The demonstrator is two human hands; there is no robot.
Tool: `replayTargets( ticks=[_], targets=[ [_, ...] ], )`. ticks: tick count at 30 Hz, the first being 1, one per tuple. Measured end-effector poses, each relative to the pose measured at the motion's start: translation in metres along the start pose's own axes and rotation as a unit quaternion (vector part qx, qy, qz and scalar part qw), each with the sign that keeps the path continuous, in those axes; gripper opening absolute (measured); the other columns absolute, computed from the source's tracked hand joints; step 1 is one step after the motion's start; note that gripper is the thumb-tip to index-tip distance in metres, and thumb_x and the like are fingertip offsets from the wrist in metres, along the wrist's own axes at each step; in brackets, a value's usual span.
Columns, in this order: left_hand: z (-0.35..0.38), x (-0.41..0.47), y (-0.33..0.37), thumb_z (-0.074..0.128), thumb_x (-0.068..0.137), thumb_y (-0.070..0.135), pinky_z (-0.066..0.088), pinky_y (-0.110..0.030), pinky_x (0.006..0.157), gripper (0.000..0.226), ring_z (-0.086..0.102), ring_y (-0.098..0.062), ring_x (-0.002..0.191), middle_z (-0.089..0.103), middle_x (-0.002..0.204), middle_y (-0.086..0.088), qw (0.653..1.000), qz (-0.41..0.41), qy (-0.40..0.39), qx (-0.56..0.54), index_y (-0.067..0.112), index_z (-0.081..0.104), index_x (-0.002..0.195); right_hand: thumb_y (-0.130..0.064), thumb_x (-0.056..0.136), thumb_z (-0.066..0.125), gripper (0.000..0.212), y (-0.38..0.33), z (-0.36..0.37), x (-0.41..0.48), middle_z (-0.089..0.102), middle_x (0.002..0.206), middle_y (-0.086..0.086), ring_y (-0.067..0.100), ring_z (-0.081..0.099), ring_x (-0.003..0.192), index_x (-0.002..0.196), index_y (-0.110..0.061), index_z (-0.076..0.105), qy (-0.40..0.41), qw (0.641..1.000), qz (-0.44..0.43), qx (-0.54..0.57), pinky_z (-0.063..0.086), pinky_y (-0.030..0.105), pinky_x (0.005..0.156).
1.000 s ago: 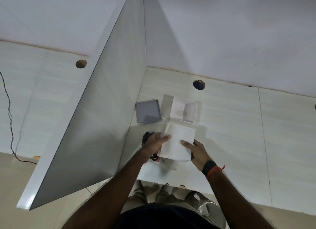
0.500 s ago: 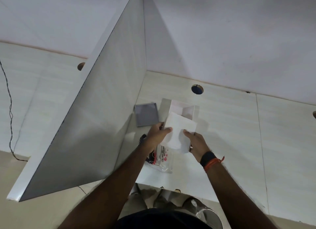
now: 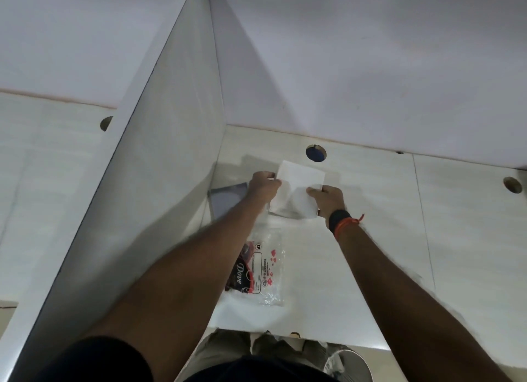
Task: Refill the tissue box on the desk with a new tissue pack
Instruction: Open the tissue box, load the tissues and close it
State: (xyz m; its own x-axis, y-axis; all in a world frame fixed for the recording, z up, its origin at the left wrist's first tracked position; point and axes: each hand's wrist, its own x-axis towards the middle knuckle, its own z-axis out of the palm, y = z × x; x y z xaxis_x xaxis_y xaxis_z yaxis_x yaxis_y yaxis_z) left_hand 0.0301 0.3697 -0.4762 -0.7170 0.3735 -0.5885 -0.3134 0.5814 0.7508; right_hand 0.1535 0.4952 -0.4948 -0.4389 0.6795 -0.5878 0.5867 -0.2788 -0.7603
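Pale wood-grain bench [image 3: 356,239] under white partition walls, seen from above, with a tall white divider panel [image 3: 159,182] slanting down the left side. Far left, beyond the divider, a round cable hole [image 3: 106,123] in the neighbouring surface. Just right of the divider's foot, a grey square lid [image 3: 226,200] lying flat on the bench, partly hidden behind the left forearm. Left hand [image 3: 263,186] reaching forward, fingers curled and pinching the left edge of the white tissue stack [image 3: 299,182]. Stack held between both hands, tilted, its far edge raised, its near part dipping down over the tissue box [image 3: 291,215]; only a thin strip of the box's near rim showing beneath, so cannot tell how deep the tissues sit inside. Nearer the body, between the two forearms, an emptied clear plastic wrapper [image 3: 263,270] with dark "Dove" branding and small red hearts, flat and crumpled on the bench. Behind the stack, a second round hole [image 3: 315,152] in the bench, dark blue inside. Right hand [image 3: 328,200] clamped on the stack's right side, fingertips pressed on top of the tissues, a black band and an orange thread [image 3: 346,221] around the wrist. Far right, another cable hole [image 3: 512,184] near the frame's edge. Bottom right, below the bench edge, a metallic bin [image 3: 349,364] partly in view.
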Motion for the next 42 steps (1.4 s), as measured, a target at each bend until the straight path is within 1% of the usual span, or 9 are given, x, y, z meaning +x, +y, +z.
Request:
replayTargets(
  ticks=[5, 7, 11, 18, 26, 32, 35, 38, 42],
  targets=[
    [0.003, 0.013, -0.008, 0.062, 0.076, 0.015, 0.061, -0.049, 0.082, 0.014, 0.072, -0.035, 0.095, 0.075, 0.102, -0.019, 1.0, -0.002, -0.007, 0.025, 0.019, 0.062, 0.062, -0.02, 0.084, 0.072, 0.029, 0.007, 0.001, 0.009, 0.073, 0.109, 0.014, 0.038, 0.067, 0.102, 0.11, -0.008, 0.069, 0.041, 0.999, 0.013, -0.017, 0.059, 0.049, 0.085],
    [0.004, 0.015, -0.006, 0.061, 0.076, 0.015, 0.06, -0.049, 0.083, 0.014, 0.072, -0.035, 0.095, 0.075, 0.1, -0.018, 1.0, 0.002, -0.006, 0.026, 0.019, 0.063, 0.064, -0.021, 0.081, 0.073, 0.03, 0.008, 0.001, 0.014, 0.074, 0.109, 0.014, 0.037, 0.068, 0.102, 0.109, -0.009, 0.07, 0.047, 0.999, 0.014, -0.017, 0.059, 0.051, 0.087],
    [0.004, 0.016, 0.003, 0.06, 0.082, 0.011, 0.059, -0.046, 0.085, 0.023, 0.07, -0.034, 0.095, 0.075, 0.102, -0.016, 0.999, 0.013, 0.005, 0.035, 0.01, 0.075, 0.1, -0.021, 0.082, 0.073, 0.033, -0.001, 0.003, 0.017, 0.073, 0.112, 0.014, 0.037, 0.067, 0.104, 0.112, -0.007, 0.069, 0.053, 0.998, 0.001, -0.038, 0.057, 0.05, 0.091],
    [0.01, 0.029, -0.018, 0.056, 0.07, 0.018, 0.061, -0.049, 0.08, 0.013, 0.072, -0.037, 0.088, 0.075, 0.093, -0.021, 0.996, 0.005, 0.018, 0.087, 0.019, 0.054, 0.057, -0.023, 0.085, 0.072, 0.04, -0.005, 0.005, 0.009, 0.071, 0.118, 0.013, 0.033, 0.065, 0.107, 0.121, -0.006, 0.065, 0.052, 0.994, -0.011, -0.091, 0.054, 0.038, 0.091],
    [0.012, 0.018, -0.014, 0.057, 0.08, 0.012, 0.056, -0.035, 0.077, 0.021, 0.069, -0.034, 0.092, 0.076, 0.095, -0.014, 0.986, 0.028, 0.034, 0.158, 0.006, 0.073, 0.092, -0.024, 0.087, 0.068, 0.034, -0.002, 0.009, 0.006, 0.073, 0.111, 0.013, 0.027, 0.061, 0.091, 0.115, -0.006, 0.069, 0.057, 0.987, -0.021, -0.149, 0.047, 0.03, 0.08],
    [0.008, 0.02, -0.02, 0.059, 0.082, 0.014, 0.054, -0.038, 0.09, 0.039, 0.065, -0.034, 0.109, 0.07, 0.116, -0.014, 0.976, 0.053, 0.035, 0.21, 0.007, 0.063, 0.12, -0.032, 0.091, 0.06, 0.022, 0.0, 0.003, 0.009, 0.066, 0.085, 0.005, 0.03, 0.06, 0.087, 0.089, -0.011, 0.068, 0.013, 0.973, -0.035, -0.227, 0.042, 0.027, 0.07],
    [0.003, 0.015, -0.022, 0.059, 0.086, 0.011, 0.052, -0.044, 0.095, 0.054, 0.058, -0.031, 0.118, 0.052, 0.138, -0.01, 0.953, 0.176, 0.071, 0.237, 0.012, 0.045, 0.138, -0.036, 0.096, 0.055, 0.041, 0.004, -0.006, 0.011, 0.064, 0.119, 0.01, 0.031, 0.061, 0.111, 0.128, -0.011, 0.06, 0.037, 0.962, -0.087, -0.257, 0.047, 0.034, 0.092],
    [0.0, 0.015, -0.022, 0.063, 0.088, 0.009, 0.045, -0.04, 0.107, 0.061, 0.044, -0.026, 0.137, 0.042, 0.152, -0.007, 0.878, 0.348, 0.017, 0.327, 0.012, 0.041, 0.146, -0.034, 0.092, 0.063, 0.063, 0.006, -0.015, 0.013, 0.05, 0.144, 0.012, 0.03, 0.051, 0.129, 0.148, -0.013, 0.042, 0.009, 0.929, -0.206, -0.307, 0.043, 0.044, 0.109],
    [0.001, 0.032, -0.008, 0.068, 0.088, 0.028, 0.031, -0.046, 0.117, 0.079, 0.023, -0.029, 0.148, 0.026, 0.161, -0.01, 0.841, 0.309, -0.11, 0.43, 0.01, 0.027, 0.153, -0.047, 0.081, 0.073, 0.091, -0.013, -0.019, 0.023, 0.031, 0.16, 0.009, 0.031, 0.03, 0.145, 0.154, -0.019, 0.029, -0.124, 0.895, -0.192, -0.384, 0.03, 0.047, 0.118]
  ],
)
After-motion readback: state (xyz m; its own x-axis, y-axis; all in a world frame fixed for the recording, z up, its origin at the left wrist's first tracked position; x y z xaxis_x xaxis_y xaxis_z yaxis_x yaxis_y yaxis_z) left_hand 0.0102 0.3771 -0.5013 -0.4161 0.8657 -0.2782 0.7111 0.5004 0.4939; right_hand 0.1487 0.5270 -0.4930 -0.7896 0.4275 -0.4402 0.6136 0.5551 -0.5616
